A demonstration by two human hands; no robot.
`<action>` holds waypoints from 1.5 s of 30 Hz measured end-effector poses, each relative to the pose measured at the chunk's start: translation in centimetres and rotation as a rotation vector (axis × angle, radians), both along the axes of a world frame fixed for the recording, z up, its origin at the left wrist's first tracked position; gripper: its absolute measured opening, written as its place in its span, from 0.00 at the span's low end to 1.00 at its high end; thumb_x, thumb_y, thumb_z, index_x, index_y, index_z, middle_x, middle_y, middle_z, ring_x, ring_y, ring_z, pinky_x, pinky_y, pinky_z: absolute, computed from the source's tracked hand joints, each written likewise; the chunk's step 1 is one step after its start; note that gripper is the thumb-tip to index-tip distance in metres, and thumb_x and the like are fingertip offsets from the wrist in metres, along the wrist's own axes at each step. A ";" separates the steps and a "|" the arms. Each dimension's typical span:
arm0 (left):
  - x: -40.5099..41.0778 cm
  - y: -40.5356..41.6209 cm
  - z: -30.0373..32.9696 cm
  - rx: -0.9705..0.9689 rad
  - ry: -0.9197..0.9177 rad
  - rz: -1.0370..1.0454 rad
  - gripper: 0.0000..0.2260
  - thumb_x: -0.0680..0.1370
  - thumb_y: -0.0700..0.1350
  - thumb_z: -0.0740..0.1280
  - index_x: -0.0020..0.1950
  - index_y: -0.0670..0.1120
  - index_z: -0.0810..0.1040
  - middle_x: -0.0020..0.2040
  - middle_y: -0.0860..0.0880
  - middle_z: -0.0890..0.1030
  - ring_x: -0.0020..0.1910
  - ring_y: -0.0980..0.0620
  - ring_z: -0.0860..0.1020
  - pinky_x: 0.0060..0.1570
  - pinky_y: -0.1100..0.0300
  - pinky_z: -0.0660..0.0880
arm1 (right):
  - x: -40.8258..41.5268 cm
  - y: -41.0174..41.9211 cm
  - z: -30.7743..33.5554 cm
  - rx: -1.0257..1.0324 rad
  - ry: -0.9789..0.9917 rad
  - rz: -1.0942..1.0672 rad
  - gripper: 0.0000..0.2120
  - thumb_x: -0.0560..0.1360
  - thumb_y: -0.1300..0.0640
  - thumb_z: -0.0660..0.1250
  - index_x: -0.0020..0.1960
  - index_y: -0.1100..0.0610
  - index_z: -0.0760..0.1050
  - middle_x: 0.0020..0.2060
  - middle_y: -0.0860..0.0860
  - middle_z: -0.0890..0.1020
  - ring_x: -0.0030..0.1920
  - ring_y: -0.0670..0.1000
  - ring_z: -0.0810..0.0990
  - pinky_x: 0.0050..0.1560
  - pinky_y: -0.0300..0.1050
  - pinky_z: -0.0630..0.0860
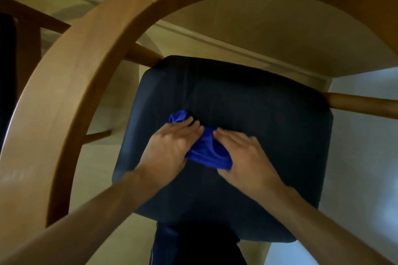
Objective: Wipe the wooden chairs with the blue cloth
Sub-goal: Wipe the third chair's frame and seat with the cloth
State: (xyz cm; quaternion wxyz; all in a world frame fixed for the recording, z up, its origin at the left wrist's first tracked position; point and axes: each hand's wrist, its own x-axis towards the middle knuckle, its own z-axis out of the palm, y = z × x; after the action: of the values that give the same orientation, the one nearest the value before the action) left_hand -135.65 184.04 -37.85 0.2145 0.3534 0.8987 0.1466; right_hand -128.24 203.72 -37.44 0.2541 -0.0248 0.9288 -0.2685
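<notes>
Nearest the camera, a leg in dark trousers (193,249) stands just below the front edge of the dark padded seat (247,103) of a wooden chair (71,92). Two bare forearms reach in from the lower corners onto the cushion.

The left hand (170,146) lies flat with its fingers straight and together, pressing down on the left part of the blue cloth (206,153). The right hand (243,153) lies just beside it, fingers also extended and flat, pressing the cloth's right part. The cloth is bunched between and under both hands, slightly left of the seat's middle, with a fold poking out beyond the left fingertips.

Bare cushion lies open on all sides of the hands, widest toward the far and right edges; the seat's corners are rounded. The chair's broad curved wooden backrest arcs over the left and top of the view, well apart from the hands. A round wooden rail (364,105) juts out past the seat's right edge, and another shows at its far left corner.

Beyond is a pale floor (364,168), bright at right, meeting a cream wall (269,26) along a white baseboard (215,43). A darker piece of wooden furniture (25,34) stands at far left.
</notes>
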 end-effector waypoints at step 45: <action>-8.3 16.6 -2.8 0.117 0.109 0.023 0.20 0.70 0.33 0.60 0.61 0.43 0.77 0.53 0.41 0.81 0.52 0.38 0.77 0.50 0.51 0.69 | -8.1 11.1 -1.6 0.113 0.128 -0.426 0.32 0.68 0.74 0.63 0.70 0.57 0.71 0.68 0.56 0.73 0.68 0.59 0.70 0.70 0.50 0.65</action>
State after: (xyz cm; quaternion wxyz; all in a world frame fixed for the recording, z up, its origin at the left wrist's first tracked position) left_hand -143.98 200.66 -40.68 0.1424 0.3626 0.9028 0.1820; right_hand -136.32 214.84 -39.05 0.1332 0.1691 0.9409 -0.2616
